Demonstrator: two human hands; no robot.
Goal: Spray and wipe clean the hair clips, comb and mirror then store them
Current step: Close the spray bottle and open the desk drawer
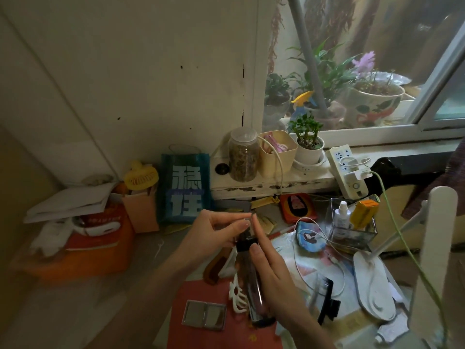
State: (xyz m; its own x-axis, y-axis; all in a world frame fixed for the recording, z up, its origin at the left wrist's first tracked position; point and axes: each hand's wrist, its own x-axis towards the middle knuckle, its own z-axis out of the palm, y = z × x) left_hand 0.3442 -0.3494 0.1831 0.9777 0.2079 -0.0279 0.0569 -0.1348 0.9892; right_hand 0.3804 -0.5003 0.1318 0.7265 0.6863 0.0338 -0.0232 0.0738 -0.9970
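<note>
I have the spray bottle gripped in my right hand, while my left hand pinches its clear cap. The mirror, comb and white clip lie unsprayed on the tabletop, so next I'd uncap and spray.

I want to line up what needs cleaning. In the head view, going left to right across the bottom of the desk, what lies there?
Brown comb → folding mirror → white hair clip → spray bottle, held by the right hand → black hair clip → white lamp base.
</note>
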